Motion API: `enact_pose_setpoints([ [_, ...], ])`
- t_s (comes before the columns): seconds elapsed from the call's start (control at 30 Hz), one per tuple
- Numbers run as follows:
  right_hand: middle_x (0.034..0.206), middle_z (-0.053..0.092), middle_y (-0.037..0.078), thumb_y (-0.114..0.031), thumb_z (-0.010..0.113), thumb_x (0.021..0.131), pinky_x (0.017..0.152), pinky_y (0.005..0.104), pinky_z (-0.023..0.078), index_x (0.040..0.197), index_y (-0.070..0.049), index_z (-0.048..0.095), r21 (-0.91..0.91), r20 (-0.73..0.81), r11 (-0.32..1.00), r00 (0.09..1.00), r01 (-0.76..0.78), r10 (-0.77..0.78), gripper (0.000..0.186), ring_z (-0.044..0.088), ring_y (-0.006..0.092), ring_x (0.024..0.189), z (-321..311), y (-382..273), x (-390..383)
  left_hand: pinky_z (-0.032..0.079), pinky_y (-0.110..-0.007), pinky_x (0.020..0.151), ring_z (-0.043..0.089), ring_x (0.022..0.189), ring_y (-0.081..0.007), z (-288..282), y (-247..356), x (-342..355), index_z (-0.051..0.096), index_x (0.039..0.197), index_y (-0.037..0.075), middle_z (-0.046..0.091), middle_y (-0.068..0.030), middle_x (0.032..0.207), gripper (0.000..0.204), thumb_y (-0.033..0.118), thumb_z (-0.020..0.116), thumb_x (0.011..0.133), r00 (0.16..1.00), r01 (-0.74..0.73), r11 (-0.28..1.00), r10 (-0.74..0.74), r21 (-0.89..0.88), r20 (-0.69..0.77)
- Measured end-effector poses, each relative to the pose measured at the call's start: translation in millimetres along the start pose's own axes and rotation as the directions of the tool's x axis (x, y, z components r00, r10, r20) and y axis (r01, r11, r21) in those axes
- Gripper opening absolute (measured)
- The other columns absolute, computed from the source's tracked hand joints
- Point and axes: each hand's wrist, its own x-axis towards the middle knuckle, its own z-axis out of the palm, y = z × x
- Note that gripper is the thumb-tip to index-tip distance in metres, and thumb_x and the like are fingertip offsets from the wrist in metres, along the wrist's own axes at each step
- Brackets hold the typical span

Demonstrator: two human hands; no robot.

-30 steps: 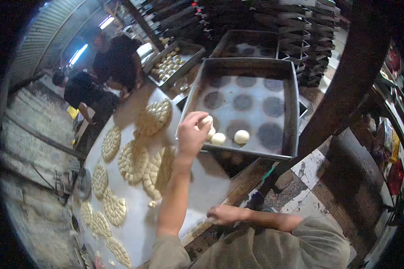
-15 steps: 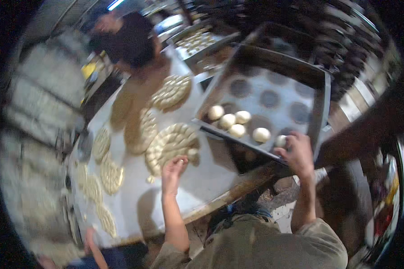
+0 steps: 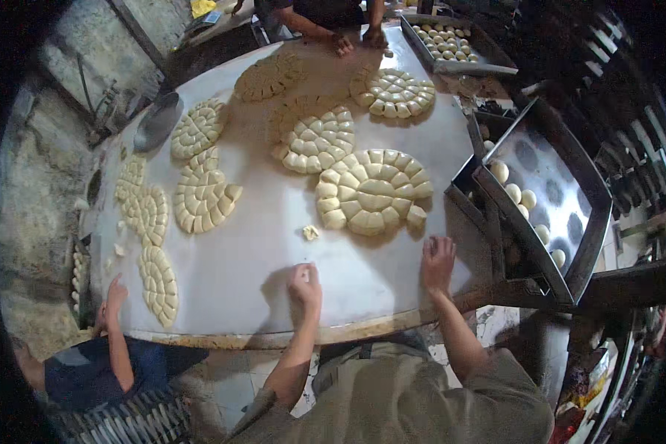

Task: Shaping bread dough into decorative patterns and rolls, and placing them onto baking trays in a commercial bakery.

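My left hand (image 3: 305, 285) is over the near part of the pale work table (image 3: 362, 292), fingers curled in; what is inside, if anything, is hidden. Further right, my right hand (image 3: 439, 265) rests on the tabletop with its fingers bent down, covering whatever may be under them. Just beyond it lies a cut piece of dough (image 3: 416, 216), at the edge of a large round of dough cut into chunks (image 3: 376, 189). A small dough scrap (image 3: 310, 233) sits beyond my left hand.
At the right, a dark metal tray (image 3: 570, 288) with several dough balls (image 3: 527, 198) stands tilted. Another tray (image 3: 470, 68) of dough balls is at the far right. A co-worker's hands (image 3: 342, 44) are at the far edge; another person's hand (image 3: 115, 296) is at the left.
My right hand has left the dough ball in the tray and come back to the table. My left hand has drawn nearer, away from the cut dough. The view has swung.
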Motion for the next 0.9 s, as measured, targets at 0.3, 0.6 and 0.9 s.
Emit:
enact_pose_setpoints([
  [0.3, 0.110, 0.053, 0.014, -0.029, 0.053, 0.085, 0.093, 0.0430, 0.037, 0.104, -0.003, 0.054, -0.444, -0.258, 0.841, 0.943, -0.309, 0.210, 0.032, 0.047, 0.0304, 0.105, 41, -33, 22, 0.035, -0.044, 0.090, 0.047, 0.102, -0.0338, 75, 68, 63, 0.060, 0.095, 0.004, 0.054, -0.0158, 0.105, 0.030, 0.025, 0.066, 0.074, 0.946, -0.202, 0.974, 0.167, 0.099, 0.278],
  [0.6, 0.111, 0.053, 0.013, -0.018, 0.059, 0.078, 0.091, 0.0415, 0.036, 0.103, -0.003, 0.051, -0.286, -0.225, 0.947, 0.971, -0.145, 0.080, 0.030, 0.047, 0.0324, 0.105, 46, -11, 18, 0.042, -0.036, 0.071, 0.049, 0.075, -0.0238, 76, 43, 55, 0.044, 0.106, 0.002, 0.049, -0.0109, 0.085, 0.039, 0.021, 0.065, 0.078, 0.953, 0.161, 0.950, -0.078, -0.269, 0.294],
  [0.9, 0.111, 0.055, 0.017, -0.017, 0.053, 0.085, 0.090, 0.0371, 0.039, 0.112, 0.000, 0.052, 0.320, -0.015, 0.947, 1.000, -0.014, 0.020, 0.032, 0.052, 0.0290, 0.103, 43, 2, 26, 0.046, -0.028, 0.069, 0.056, 0.077, -0.0151, -65, -21, -13, 0.064, 0.090, 0.001, 0.060, -0.0097, 0.086, 0.014, 0.003, 0.062, 0.076, 0.911, 0.214, 0.955, -0.121, -0.204, 0.394],
])
